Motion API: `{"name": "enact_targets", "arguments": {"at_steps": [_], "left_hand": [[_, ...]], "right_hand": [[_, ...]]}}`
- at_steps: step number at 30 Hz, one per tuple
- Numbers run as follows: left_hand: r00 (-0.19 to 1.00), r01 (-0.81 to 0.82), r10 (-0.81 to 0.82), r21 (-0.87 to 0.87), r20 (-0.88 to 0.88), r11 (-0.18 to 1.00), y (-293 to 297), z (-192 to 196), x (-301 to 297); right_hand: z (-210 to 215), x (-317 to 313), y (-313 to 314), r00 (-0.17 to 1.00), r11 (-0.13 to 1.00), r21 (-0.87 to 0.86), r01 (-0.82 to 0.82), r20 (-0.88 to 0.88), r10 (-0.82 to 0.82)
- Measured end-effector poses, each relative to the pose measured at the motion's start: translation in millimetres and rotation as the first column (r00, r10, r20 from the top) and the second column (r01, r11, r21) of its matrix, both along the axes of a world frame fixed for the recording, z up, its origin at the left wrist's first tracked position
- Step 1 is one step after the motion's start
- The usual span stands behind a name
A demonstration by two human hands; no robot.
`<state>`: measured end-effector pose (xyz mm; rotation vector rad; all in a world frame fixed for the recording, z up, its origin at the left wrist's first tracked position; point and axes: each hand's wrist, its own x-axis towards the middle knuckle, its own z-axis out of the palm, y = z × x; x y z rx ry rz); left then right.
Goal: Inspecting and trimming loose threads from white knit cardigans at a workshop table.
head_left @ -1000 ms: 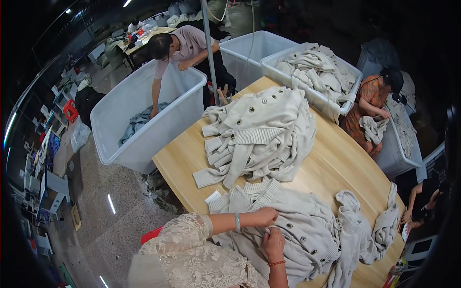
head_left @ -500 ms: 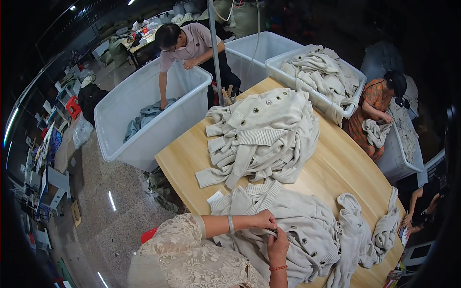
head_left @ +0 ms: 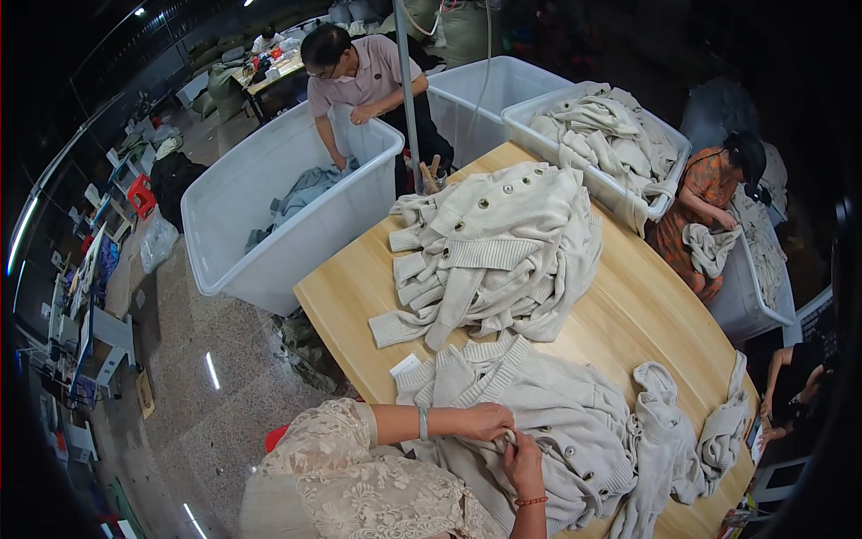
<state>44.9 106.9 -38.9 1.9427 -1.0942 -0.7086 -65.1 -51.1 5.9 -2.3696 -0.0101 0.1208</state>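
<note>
— Where's the cream cardigan (head_left: 539, 422)?
— Flat on the wooden table (head_left: 646, 305), near edge, below the stacked pile (head_left: 503, 242).
— The hands?
— Left hand (head_left: 485, 420) and right hand (head_left: 523, 463) close together, both pinching its front by a button.
— Advice?
— I'd keep the knit taut and work one button at a time.

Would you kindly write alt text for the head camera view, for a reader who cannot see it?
A person's left hand and right hand pinch the front of a cream buttoned cardigan lying on a wooden table. Behind it is a pile of similar cardigans; other people work at white plastic bins.
</note>
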Motion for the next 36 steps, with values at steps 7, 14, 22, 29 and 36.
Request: {"name": "enact_targets", "arguments": {"at_steps": [7,14,22,29,36], "left_hand": [[0.996,-0.068,0.073,-0.09,0.049,0.994,1,-2,1],[0.994,-0.075,0.083,-0.108,0.069,0.991,1,-10,0],[0.991,0.035,-0.053,-0.145,-0.125,0.989,0,-6,1],[0.97,-0.12,0.093,0.11,0.224,0.987,31,10,18],[0.948,0.05,0.025,-0.224,0.318,0.973,-47,24,-8]], "right_hand": [[-3,3,5,0.997,0.997,-0.019,0.068,0.04,-0.067],[0,3,6,0.996,0.998,0.033,0.044,0.078,-0.047],[-13,-29,-5,0.969,0.956,0.158,0.245,-0.065,-0.238],[2,-35,-25,0.98,0.964,-0.223,0.147,-0.098,-0.173],[1,-45,-31,0.964,0.944,-0.212,0.254,-0.025,-0.265]]}}
